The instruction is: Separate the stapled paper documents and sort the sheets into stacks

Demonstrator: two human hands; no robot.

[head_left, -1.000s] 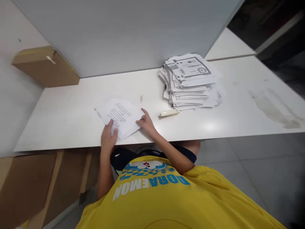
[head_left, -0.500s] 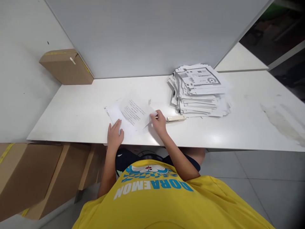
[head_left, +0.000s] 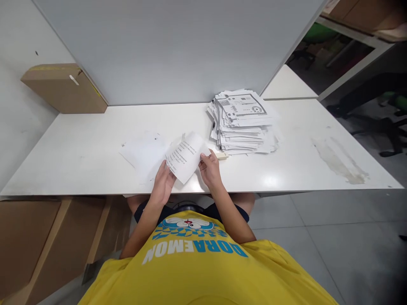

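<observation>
A: What is held by the hands at this moment?

B: A printed sheet [head_left: 186, 156] is gripped by both. The left hand [head_left: 164, 184] is closed on its near left edge, and the right hand [head_left: 210, 168] is closed on its right edge, thumb on top. The sheet is raised off the desk [head_left: 95, 148] and tilted, its far corner curled up.

A: What has been changed in the last second?

B: A second ago the sheet was lying flat, with both hands pressed on the papers. Half a second ago its right side was being lifted by the right hand while the left hand was kept flat on the paper beneath. Now the sheet has been taken up entirely, and the left hand has been moved from the lower paper onto it.

A: And what is meant by that?

B: The top sheet has been separated; it is judged that sorting or checking is under way.

A: What is left around the hands?

B: A blank page [head_left: 143, 153] is left on the desk just to the left. A stapler [head_left: 222, 155] is partly hidden behind the right hand, and a pile [head_left: 241, 123] stands beyond it. A box [head_left: 63, 88] is seen at the far left corner.
</observation>
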